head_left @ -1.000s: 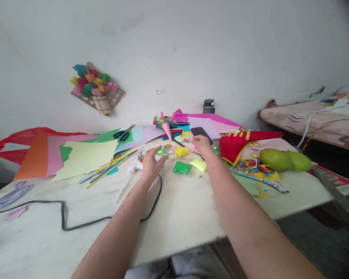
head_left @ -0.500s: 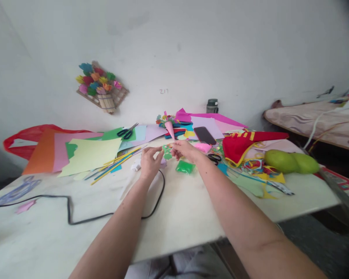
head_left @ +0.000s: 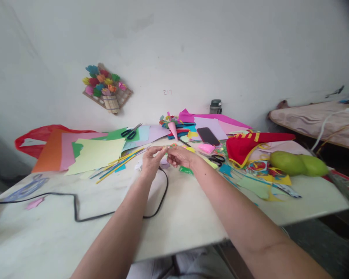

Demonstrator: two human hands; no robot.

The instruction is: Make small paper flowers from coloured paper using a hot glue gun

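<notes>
Near the middle of the table my left hand [head_left: 152, 159] and my right hand [head_left: 180, 156] meet at the fingertips, both closed in a pinch. A small green and orange paper piece [head_left: 173, 145] peeks out behind the right fingers, mostly hidden. What the left fingers pinch is too small to make out. Beneath the right hand, part of a shiny green packet [head_left: 186, 170] shows. A white glue-gun-like tool [head_left: 138, 166], partly covered by the left hand, lies beside a black cable [head_left: 164, 193]. Paper strips [head_left: 119, 166] in yellow and blue lie left of the left hand.
Coloured sheets [head_left: 95, 153] and scissors [head_left: 131, 132] lie at the back left. Behind the hands stands a pink paper cone [head_left: 172, 129] with paper flowers. To the right are a phone [head_left: 208, 136], black-handled scissors [head_left: 216, 159], red cloth [head_left: 241, 149] and green fruits [head_left: 287, 162].
My left hand has gone from spread fingers to a pinch against my right fingertips. Green cutouts seen between the hands are now mostly covered. The view has shifted slightly left.
</notes>
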